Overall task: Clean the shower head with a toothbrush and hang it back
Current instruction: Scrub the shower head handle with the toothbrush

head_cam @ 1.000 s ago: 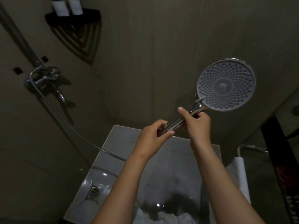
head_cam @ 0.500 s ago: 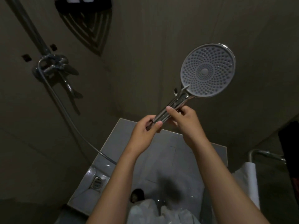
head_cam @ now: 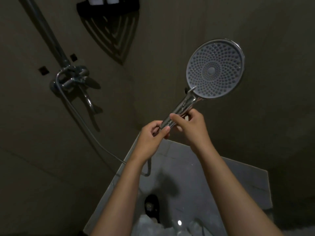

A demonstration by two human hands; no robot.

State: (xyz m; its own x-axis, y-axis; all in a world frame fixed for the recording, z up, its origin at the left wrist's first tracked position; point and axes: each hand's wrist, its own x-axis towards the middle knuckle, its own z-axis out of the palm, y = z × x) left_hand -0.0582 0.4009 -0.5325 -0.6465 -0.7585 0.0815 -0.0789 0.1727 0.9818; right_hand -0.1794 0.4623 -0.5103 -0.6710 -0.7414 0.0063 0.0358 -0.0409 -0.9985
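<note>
Black corner shelf [head_cam: 109, 7] holds two pale bottles [head_cam: 102, 0], tops out of frame. Shower head [head_cam: 214, 69] (round, grey, dimpled face, chrome handle [head_cam: 185, 103]) is held aloft at right. Left hand [head_cam: 153, 135] and right hand [head_cam: 190, 128] both grip the handle.

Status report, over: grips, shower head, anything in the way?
Left grip and right grip both hold the handle. Shower head raised, nozzle face toward camera. No toothbrush visible. Nothing in the way.

Bottles [head_cam: 93, 0] cut off above, shower head handle [head_cam: 186, 103] partly inside hands [head_cam: 192, 129]
</note>
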